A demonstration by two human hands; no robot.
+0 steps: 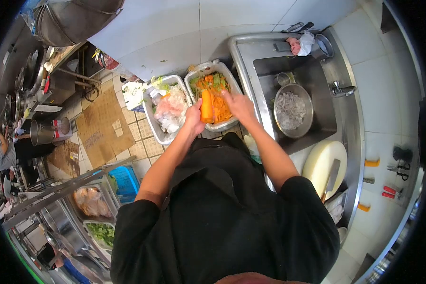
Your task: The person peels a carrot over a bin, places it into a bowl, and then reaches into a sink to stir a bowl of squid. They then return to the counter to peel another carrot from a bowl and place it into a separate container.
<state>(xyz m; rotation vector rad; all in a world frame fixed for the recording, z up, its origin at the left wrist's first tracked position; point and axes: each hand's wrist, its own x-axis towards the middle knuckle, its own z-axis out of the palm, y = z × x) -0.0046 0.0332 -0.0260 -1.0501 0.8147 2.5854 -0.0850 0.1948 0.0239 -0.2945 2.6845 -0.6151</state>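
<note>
My left hand [194, 117] grips a thick orange carrot [206, 107], held upright over a white bin [190, 80]. Orange peelings [221, 110] and green scraps lie inside that bin. To the right of the carrot is my right hand [240, 107], its fingers closed. Whatever it holds, if anything, is hidden by the hand and too small to make out. Beside my left hand stands a second white bin [149, 111] with pale and pinkish scraps and crumpled plastic in it.
A steel sink [324, 106] at the right holds a metal bowl [306, 124] of greyish food. Next to it, a knife [332, 176] lies on a round cutting board [312, 165]. Lower left, a blue basket [128, 183] stands near food trays. Another person [4, 156] is far left.
</note>
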